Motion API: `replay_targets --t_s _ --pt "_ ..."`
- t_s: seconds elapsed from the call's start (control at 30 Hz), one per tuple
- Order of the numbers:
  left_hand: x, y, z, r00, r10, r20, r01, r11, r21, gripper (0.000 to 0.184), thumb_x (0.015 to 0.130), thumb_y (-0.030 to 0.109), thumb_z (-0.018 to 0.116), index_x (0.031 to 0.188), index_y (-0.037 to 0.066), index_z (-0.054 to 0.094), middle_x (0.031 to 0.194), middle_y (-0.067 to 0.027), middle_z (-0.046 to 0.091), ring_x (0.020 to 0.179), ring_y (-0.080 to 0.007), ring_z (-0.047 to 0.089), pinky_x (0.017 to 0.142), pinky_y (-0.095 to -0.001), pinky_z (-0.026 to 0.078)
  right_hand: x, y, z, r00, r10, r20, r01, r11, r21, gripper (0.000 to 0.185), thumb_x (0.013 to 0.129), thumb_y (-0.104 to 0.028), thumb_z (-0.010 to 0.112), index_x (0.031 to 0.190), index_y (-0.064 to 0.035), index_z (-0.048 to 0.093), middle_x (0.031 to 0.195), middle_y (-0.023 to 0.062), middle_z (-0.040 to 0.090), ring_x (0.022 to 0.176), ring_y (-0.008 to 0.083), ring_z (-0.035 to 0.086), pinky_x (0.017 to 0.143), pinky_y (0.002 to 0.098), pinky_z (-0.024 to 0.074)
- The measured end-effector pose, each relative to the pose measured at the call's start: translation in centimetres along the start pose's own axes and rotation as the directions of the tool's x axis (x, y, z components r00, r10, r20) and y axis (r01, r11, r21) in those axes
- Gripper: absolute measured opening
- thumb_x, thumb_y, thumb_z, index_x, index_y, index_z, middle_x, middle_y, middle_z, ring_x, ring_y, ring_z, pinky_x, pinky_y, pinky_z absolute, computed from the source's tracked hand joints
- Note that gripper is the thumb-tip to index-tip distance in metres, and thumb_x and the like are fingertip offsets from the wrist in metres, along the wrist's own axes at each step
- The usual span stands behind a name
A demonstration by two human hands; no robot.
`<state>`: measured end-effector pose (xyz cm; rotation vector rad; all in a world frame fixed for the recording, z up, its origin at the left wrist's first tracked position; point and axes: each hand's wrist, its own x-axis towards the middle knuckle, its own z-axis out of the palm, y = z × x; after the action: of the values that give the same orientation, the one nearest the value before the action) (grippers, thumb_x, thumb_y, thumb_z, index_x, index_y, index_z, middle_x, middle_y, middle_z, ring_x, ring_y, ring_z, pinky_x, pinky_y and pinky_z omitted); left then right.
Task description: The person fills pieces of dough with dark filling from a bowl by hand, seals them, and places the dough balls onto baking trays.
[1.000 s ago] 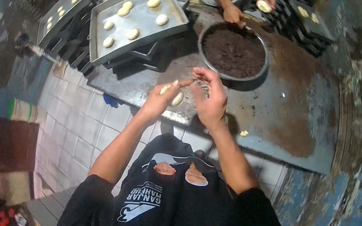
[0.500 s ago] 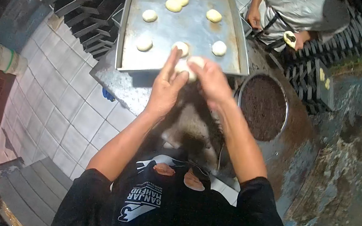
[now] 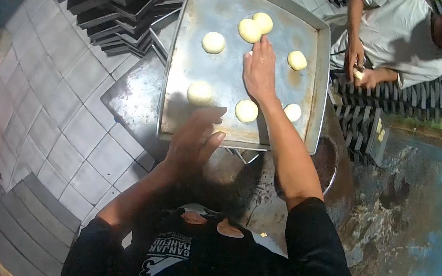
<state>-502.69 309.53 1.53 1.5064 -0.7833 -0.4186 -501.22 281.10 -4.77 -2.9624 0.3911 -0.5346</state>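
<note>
My right hand (image 3: 260, 71) reaches over the middle of a metal baking tray (image 3: 319, 84), palm down and fingers together. A sliver of a pale dough ball shows at its left edge; the palm hides the rest. Two touching dough balls, one nearer (image 3: 250, 31) and one farther (image 3: 262, 23), lie just beyond the fingertips. At the tray's near left edge my left hand (image 3: 194, 140) hovers with thumb and fingers apart, holding nothing. The closest dough ball (image 3: 200, 93) to it sits just beyond. Several more round dough balls are spread over the tray.
Right of the tray, a round pan of dark filling (image 3: 324, 165) is partly hidden by my forearm. A co-worker in a white shirt (image 3: 399, 33) handles a small pale piece at upper right. Stacked metal trays (image 3: 120, 8) stand at left, above the tiled floor (image 3: 73, 106).
My hands, together on dough at the tray's near edge before, have separated. The right has reached farther over the tray; the left has drawn back empty. The view has shifted.
</note>
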Motion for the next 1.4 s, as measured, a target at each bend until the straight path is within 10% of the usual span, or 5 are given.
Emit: replay_targets --t_s 0.17,0.4,0.67,1.07,1.4 --pt "0.1 -0.2 -0.4 0.998 -0.013 0.063 0.013 1.0 -0.009 0.041 0.093 0.011 0.062 0.132 0.002 0.055 0.12 -0.0186 0.06 0.099 -0.0293 0.063 0.087 -0.04 0.052 1.0 1.7 -4.3 0.905 0.291 0.31 -0.424 0.563 0.709 0.053 0.098 -0.028 0.058 0.138 0.0055 0.048 0.148 0.0266 0.044 0.139 0.0333 0.042 0.116 0.0463 0.0302" --pt "0.1 -0.4 -1.0 0.992 -0.091 0.086 0.096 0.994 -0.059 0.038 0.094 0.011 0.058 0.13 0.0 0.057 0.122 -0.0174 0.064 0.104 -0.0246 0.065 0.09 -0.038 0.054 -7.3 -4.5 -10.9 0.833 -0.378 0.405 0.198 0.886 0.419 0.027 0.093 -0.023 0.068 0.116 -0.0072 0.069 0.122 0.0116 0.064 0.118 0.0292 0.058 0.103 0.0386 0.0447" --pt "0.4 -0.6 -0.8 0.994 -0.064 0.09 0.067 0.997 -0.036 0.034 0.092 0.007 0.065 0.125 0.003 0.06 0.114 -0.0169 0.066 0.095 -0.0263 0.067 0.083 -0.0374 0.054 -1.8 6.6 -11.3 0.789 0.594 0.157 -0.606 0.707 0.364 0.037 0.094 -0.031 0.068 0.113 0.0009 0.066 0.098 0.0145 0.069 0.091 0.0256 0.066 0.08 0.0356 0.0503" --pt "-1.6 3.3 8.8 0.942 -0.3 -0.151 0.198 0.86 -0.471 0.033 0.105 0.023 0.049 0.119 -0.005 0.059 0.111 -0.014 0.067 0.102 -0.0264 0.064 0.095 -0.0341 0.048 -14.7 -9.1 -16.8 0.967 0.248 -0.064 -0.198 0.884 0.424 0.039 0.085 -0.023 0.075 0.115 -0.0002 0.067 0.11 0.0144 0.064 0.096 0.0239 0.064 0.081 0.0353 0.0532" --pt "-17.6 7.1 19.6 0.819 -0.482 0.31 0.572 0.728 -0.378 0.039 0.108 0.036 0.044 0.09 0.005 0.058 0.08 -0.002 0.055 0.072 -0.0111 0.052 0.064 -0.0288 0.043 -39.4 -16.2 -21.0 0.531 0.846 0.048 -0.576 0.32 0.752 0.029 0.088 -0.018 0.072 0.112 -0.0035 0.072 0.095 0.0157 0.066 0.086 0.0303 0.067 0.078 0.0383 0.0519"
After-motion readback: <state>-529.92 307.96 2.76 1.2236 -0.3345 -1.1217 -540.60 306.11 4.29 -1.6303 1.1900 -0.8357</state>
